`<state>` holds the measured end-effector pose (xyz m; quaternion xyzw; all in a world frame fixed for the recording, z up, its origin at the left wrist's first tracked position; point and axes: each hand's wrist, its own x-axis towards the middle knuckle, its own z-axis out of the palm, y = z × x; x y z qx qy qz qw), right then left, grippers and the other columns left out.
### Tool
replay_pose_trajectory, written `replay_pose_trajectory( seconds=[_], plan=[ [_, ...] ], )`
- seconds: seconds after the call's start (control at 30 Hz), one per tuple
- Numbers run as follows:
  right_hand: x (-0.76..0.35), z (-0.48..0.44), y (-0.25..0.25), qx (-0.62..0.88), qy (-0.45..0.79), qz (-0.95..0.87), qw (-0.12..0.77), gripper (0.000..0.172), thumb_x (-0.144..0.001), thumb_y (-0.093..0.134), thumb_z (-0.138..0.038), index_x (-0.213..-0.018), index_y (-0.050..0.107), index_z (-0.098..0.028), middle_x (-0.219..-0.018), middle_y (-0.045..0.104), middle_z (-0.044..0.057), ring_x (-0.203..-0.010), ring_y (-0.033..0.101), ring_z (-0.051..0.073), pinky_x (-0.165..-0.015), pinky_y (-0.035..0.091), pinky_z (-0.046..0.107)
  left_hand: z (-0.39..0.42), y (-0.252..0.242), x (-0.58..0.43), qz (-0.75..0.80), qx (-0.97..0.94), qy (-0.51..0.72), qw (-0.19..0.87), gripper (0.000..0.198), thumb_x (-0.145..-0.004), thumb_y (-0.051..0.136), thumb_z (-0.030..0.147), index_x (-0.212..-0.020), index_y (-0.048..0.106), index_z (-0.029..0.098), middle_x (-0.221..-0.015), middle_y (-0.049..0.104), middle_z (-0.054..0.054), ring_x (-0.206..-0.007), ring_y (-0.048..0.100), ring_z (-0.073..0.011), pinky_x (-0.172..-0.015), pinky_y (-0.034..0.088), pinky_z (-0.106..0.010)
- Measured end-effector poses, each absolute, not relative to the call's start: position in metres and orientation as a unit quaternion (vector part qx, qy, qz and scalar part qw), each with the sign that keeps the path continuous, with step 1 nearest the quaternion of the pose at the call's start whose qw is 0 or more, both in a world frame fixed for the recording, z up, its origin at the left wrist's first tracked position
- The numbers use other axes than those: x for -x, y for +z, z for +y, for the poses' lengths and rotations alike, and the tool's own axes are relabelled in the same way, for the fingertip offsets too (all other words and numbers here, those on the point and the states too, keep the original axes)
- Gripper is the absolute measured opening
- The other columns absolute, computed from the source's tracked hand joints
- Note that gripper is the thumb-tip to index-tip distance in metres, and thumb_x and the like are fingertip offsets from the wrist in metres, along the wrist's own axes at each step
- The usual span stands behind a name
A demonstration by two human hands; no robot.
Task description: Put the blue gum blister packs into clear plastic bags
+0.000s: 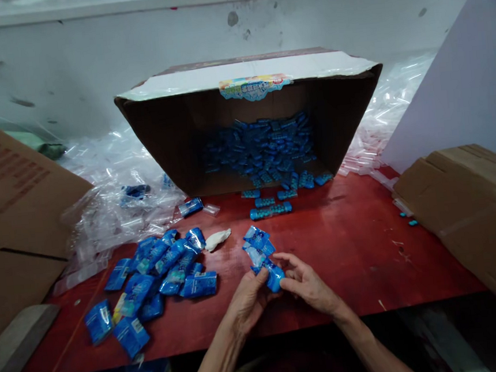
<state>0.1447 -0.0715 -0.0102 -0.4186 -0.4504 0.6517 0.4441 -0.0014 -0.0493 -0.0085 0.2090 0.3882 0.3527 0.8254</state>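
Between my two hands, close to the table's front edge, is a small blue packet (274, 275) with a glossy surface. My left hand (250, 299) grips it from the left, thumb on top. On the other side, my right hand (305, 282) pinches its right edge with thumb and fingers. Just beyond my fingers lie flat blue packets (258, 240) on the red table. A heap of similar blue packets (151, 270) spreads to the left. Farther back, a clear tube with blue pieces (270, 210) lies in front of the open box.
A large cardboard box (153, 142) on its side holds many small blue items (266, 144). Clear plastic tubes (109, 186) are piled left and right of it. Cardboard boxes (471, 213) flank the red table (366, 245). A crumpled white scrap (218, 239) lies mid-table.
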Motion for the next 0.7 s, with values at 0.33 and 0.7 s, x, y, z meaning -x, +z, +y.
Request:
replay_pose_trajectory(
  seconds=[0.33,0.7],
  plan=[
    [-0.155,-0.075,-0.008,0.371,0.698,-0.455,0.41,0.075,-0.06,0.063,-0.009,-0.125,0.033,-0.033,-0.085,0.044,-0.004,-0.063,0.043,0.006,-0.061,0.04,0.021,-0.052,-0.004,0.006,0.299,-0.21,0.274,0.89,0.024,-0.074,0.054,0.021,-0.096,0.058,0.011,-0.081,0.065,-0.009,-0.069,0.06,-0.0146,-0.061,0.047,-0.026],
    [-0.155,-0.076,-0.006,0.367,0.704,-0.436,0.425,0.066,-0.062,0.063,-0.011,-0.121,0.04,-0.03,-0.086,0.048,-0.003,-0.068,0.045,0.008,-0.065,0.041,0.021,-0.059,-0.002,-0.002,0.283,-0.194,0.329,0.88,0.021,-0.072,0.057,0.024,-0.087,0.061,0.01,-0.076,0.066,-0.008,-0.074,0.061,-0.016,-0.079,0.042,-0.031]
  ],
)
